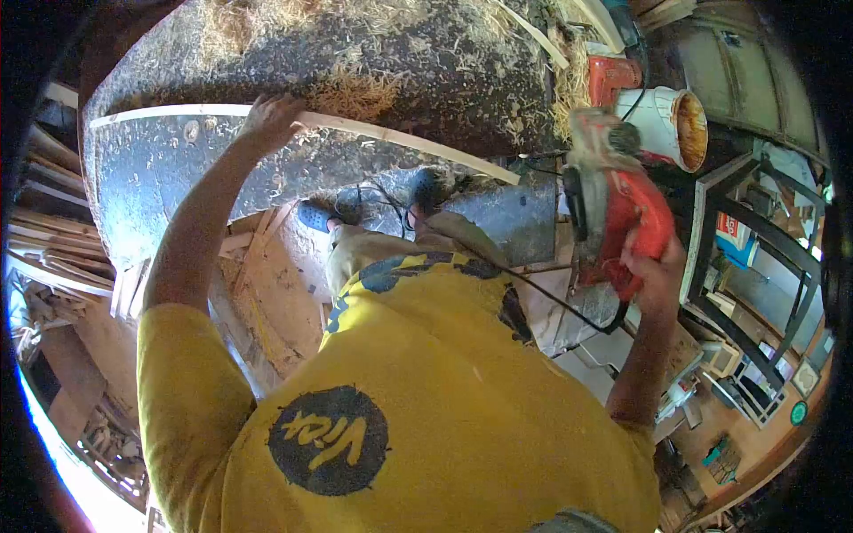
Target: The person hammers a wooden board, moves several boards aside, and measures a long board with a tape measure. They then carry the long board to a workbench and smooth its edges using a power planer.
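A long, thin wooden strip (409, 142) lies across the dark, shaving-strewn workbench (160, 173). My left hand (272, 123) grips it near its middle, fingers bent over its far edge. To the right, past the strip's end, my right hand (656, 266) is wrapped around the handle of a red electric planer (622, 222). The planer is tilted, held apart from the strip, and its front part is blurred. Its black cord (555, 302) runs from the handle across in front of my body.
Curled wood shavings (355, 93) are heaped on the bench behind the strip. A white bucket (653, 124) lies tilted at the back right, beside a red object (611, 78). Wooden boards (53, 222) are stacked at the left. A dark metal frame (755, 204) stands at the right.
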Available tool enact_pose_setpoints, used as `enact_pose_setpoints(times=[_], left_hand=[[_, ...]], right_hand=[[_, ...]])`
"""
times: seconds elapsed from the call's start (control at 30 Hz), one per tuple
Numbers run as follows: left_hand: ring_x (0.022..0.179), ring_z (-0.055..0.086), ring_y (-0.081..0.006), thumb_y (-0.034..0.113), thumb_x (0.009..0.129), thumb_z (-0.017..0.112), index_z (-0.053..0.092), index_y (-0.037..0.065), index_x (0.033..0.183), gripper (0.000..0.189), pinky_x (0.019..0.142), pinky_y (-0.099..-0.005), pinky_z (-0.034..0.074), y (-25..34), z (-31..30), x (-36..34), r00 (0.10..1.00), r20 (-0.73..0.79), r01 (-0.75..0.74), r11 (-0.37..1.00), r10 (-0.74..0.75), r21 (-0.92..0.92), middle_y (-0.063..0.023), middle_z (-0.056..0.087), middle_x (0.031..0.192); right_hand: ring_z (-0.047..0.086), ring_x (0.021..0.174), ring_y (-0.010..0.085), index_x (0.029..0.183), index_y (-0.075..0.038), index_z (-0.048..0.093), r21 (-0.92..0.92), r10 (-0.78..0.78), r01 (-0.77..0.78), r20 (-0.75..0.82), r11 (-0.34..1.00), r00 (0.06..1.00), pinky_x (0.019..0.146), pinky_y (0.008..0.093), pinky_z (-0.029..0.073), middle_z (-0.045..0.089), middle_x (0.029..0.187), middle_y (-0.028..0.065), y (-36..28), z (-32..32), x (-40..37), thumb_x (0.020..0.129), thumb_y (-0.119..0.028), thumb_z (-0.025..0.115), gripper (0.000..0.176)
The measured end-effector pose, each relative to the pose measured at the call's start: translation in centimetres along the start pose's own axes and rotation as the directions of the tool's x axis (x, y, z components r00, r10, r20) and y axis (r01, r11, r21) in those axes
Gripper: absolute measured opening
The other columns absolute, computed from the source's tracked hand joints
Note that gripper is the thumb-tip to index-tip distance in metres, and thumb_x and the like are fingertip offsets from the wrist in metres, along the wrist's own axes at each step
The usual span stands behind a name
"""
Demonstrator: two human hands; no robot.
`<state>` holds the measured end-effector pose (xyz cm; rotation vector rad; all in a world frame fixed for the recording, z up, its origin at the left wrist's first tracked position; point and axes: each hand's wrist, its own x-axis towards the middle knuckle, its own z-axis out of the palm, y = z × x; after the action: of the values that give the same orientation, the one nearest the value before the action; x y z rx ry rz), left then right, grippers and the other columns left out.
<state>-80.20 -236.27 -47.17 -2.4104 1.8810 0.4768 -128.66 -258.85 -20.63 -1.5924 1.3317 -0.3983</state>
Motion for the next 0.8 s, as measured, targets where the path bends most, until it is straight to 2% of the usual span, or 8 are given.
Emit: enact_pose_setpoints(times=[0.17, 0.37, 0.43, 0.47, 0.5, 0.6, 0.67, 0.8], left_hand=[[0.117, 0.055, -0.027, 0.025, 0.083, 0.069, 0.06, 0.02, 0.119, 0.037, 0.107, -0.0571, 0.029, -1.5, 0.8, 0.9, 0.941, -0.066, 0.337, 0.937, -0.332, 0.096, -0.0051, 0.064, 0.113], [0.115, 0.054, -0.0322, 0.036, 0.078, 0.07, 0.066, 0.018, 0.112, 0.038, 0.101, -0.0545, 0.034, -4.4, 2.8, 0.7, 0.898, -0.224, 0.385, 0.923, -0.378, -0.015, -0.008, 0.061, 0.12], [0.107, 0.059, -0.0294, 0.037, 0.08, 0.074, 0.063, 0.016, 0.117, 0.044, 0.093, -0.0583, 0.039, -1.1, -1.3, 2.1, 0.89, 0.232, 0.421, 0.904, -0.393, -0.081, -0.0085, 0.066, 0.11], [0.108, 0.058, -0.0288, 0.037, 0.077, 0.075, 0.064, 0.017, 0.114, 0.043, 0.093, -0.0582, 0.038, -0.2, -1.2, 2.4, 0.869, 0.265, 0.448, 0.891, -0.417, -0.068, -0.0074, 0.066, 0.107], [0.108, 0.057, -0.0282, 0.037, 0.075, 0.076, 0.066, 0.017, 0.112, 0.043, 0.093, -0.058, 0.038, 1.2, -1.3, 2.8, 0.863, 0.211, 0.473, 0.881, -0.46, -0.014, -0.0063, 0.065, 0.104], [0.108, 0.055, -0.0263, 0.037, 0.069, 0.079, 0.07, 0.019, 0.105, 0.042, 0.093, -0.0575, 0.035, 4.3, 1.1, 3.2, 0.852, 0.063, 0.514, 0.853, -0.52, 0.093, -0.0029, 0.065, 0.094], [0.111, 0.053, -0.0262, 0.043, 0.07, 0.078, 0.069, 0.023, 0.106, 0.043, 0.098, -0.0608, 0.03, 6.1, 1.1, 1.8, 0.867, -0.105, 0.485, 0.873, -0.487, -0.05, -0.001, 0.063, 0.103], [0.113, 0.052, -0.0254, 0.041, 0.069, 0.08, 0.07, 0.026, 0.1, 0.036, 0.097, -0.0668, 0.031, 5.8, 0.9, 2.0, 0.851, -0.075, 0.518, 0.854, -0.52, -0.039, 0.001, 0.064, 0.102]], right_hand=[[0.054, 0.059, 0.0107, 0.098, -0.001, 0.059, -0.17, 0.021, 0.009, 0.17, 0.985, 0.985, 0.057, 0.0251, 0.045, 0.057, 0.073, 0.0026, 1.4, 0.1, 3.6, 0.071, -0.01, 0.068, 0.03], [0.062, 0.074, 0.0182, 0.098, 0.0, 0.061, -0.464, 0.041, 0.147, 0.371, 0.874, 0.928, 0.069, 0.0328, 0.049, 0.063, 0.082, 0.0085, 2.8, 1.8, 7.4, 0.069, -0.017, 0.075, 0.036], [0.065, 0.088, 0.0272, 0.107, 0.001, 0.062, -0.58, -0.013, 0.283, 0.425, 0.764, 0.905, 0.079, 0.0381, 0.051, 0.067, 0.094, 0.0134, 2.2, 2.6, 7.7, 0.07, -0.019, 0.076, 0.045], [0.064, 0.094, 0.0317, 0.111, 0.001, 0.061, -0.614, -0.003, 0.329, 0.47, 0.718, 0.883, 0.086, 0.0393, 0.049, 0.067, 0.102, 0.0159, 2.6, 2.4, 8.1, 0.07, -0.016, 0.075, 0.047], [0.064, 0.084, 0.0227, 0.103, 0.0, 0.063, -0.539, -0.18, 0.455, 0.486, 0.709, 0.855, 0.076, 0.0354, 0.05, 0.067, 0.092, 0.0096, 6.0, 1.6, 9.3, 0.071, -0.026, 0.079, 0.044], [0.056, 0.06, 0.0127, 0.106, -0.001, 0.06, -0.347, -0.26, 0.544, 0.606, 0.764, 0.752, 0.056, 0.0291, 0.047, 0.06, 0.077, 0.0036, 8.9, 0.3, 11.3, 0.074, -0.01, 0.067, 0.034], [0.055, 0.059, 0.0113, 0.097, -0.002, 0.06, -0.378, -0.019, 0.201, 0.434, 0.904, 0.901, 0.053, 0.0281, 0.046, 0.057, 0.074, 0.0019, 8.3, 0.2, 10.2, 0.071, -0.003, 0.064, 0.026], [0.054, 0.058, 0.0109, 0.09, -0.001, 0.058, -0.342, 0.023, 0.147, 0.448, 0.928, 0.894, 0.052, 0.0271, 0.045, 0.056, 0.071, 0.0011, 6.9, 0.3, 9.6, 0.068, -0.001, 0.065, 0.023]])
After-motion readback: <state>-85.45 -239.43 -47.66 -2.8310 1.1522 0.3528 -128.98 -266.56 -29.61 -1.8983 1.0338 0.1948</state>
